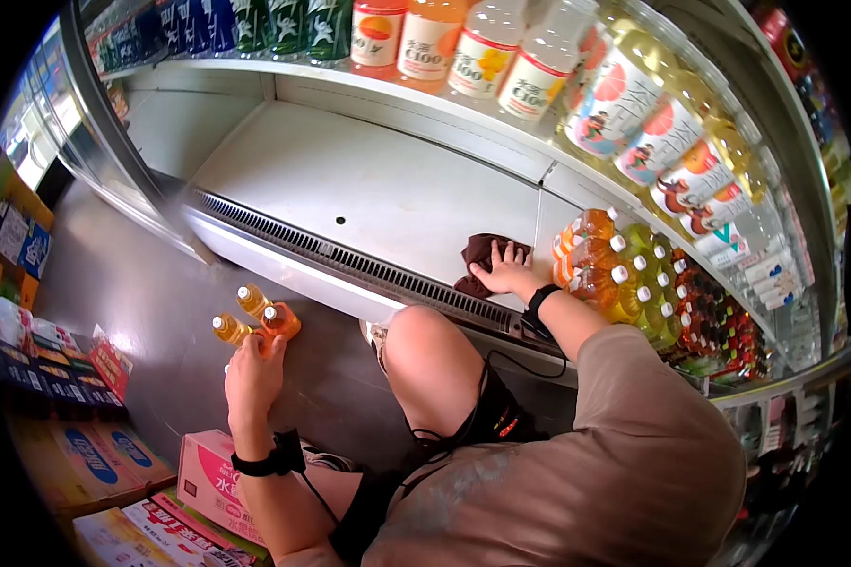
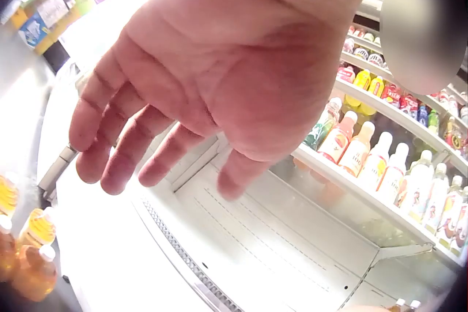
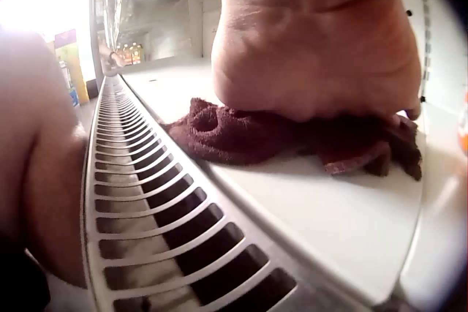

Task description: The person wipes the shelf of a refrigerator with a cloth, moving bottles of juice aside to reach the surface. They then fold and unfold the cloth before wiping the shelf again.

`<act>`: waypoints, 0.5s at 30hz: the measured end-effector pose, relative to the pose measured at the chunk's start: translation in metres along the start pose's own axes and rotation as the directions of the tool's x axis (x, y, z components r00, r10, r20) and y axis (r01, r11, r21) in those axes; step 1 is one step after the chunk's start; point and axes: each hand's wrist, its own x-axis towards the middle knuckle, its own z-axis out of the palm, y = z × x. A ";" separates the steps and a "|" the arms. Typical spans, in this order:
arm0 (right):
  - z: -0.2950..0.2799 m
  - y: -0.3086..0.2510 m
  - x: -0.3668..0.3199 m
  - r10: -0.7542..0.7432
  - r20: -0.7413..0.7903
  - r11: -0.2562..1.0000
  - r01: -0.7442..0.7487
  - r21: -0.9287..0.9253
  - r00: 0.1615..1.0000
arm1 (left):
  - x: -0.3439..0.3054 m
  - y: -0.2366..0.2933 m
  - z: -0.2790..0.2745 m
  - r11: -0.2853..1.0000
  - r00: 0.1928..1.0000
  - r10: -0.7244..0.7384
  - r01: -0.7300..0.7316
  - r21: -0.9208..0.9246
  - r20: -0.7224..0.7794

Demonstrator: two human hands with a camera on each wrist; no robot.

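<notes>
My right hand point(image 1: 507, 274) presses a dark brown cloth point(image 1: 482, 248) flat on the white shelf floor point(image 1: 388, 180) of the display cooler, fingers spread over it. In the right wrist view the bunched cloth point(image 3: 241, 136) lies under the heel of the palm, beside the slotted vent grille point(image 3: 172, 209). My left hand point(image 1: 253, 380) hangs over the grey floor, close to a few orange drink bottles point(image 1: 281, 322) standing there. The left wrist view shows this hand point(image 2: 212, 85) with relaxed fingers and nothing in the palm.
Orange, green and dark drink bottles point(image 1: 591, 269) stand packed to the right of the cloth. A shelf of bottles point(image 1: 425, 42) runs above. Cartons point(image 1: 213, 472) and stacked packs line the floor at left. My knee point(image 1: 425, 335) is close to the cooler's front edge.
</notes>
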 end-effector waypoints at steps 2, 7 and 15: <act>0.006 0.001 -0.010 -0.020 -0.013 1.000 0.020 -0.021 1.000 | 0.002 0.002 0.004 1.000 1.000 0.016 -0.016 -0.009 0.013; 0.020 0.004 -0.027 -0.041 -0.075 0.999 0.041 -0.004 0.996 | 0.012 0.009 0.018 0.998 0.999 0.015 -0.017 -0.059 -0.038; 0.016 0.005 -0.035 -0.123 -0.146 0.991 0.130 0.041 0.982 | 0.009 0.001 0.030 1.000 1.000 -0.007 0.007 -0.021 0.015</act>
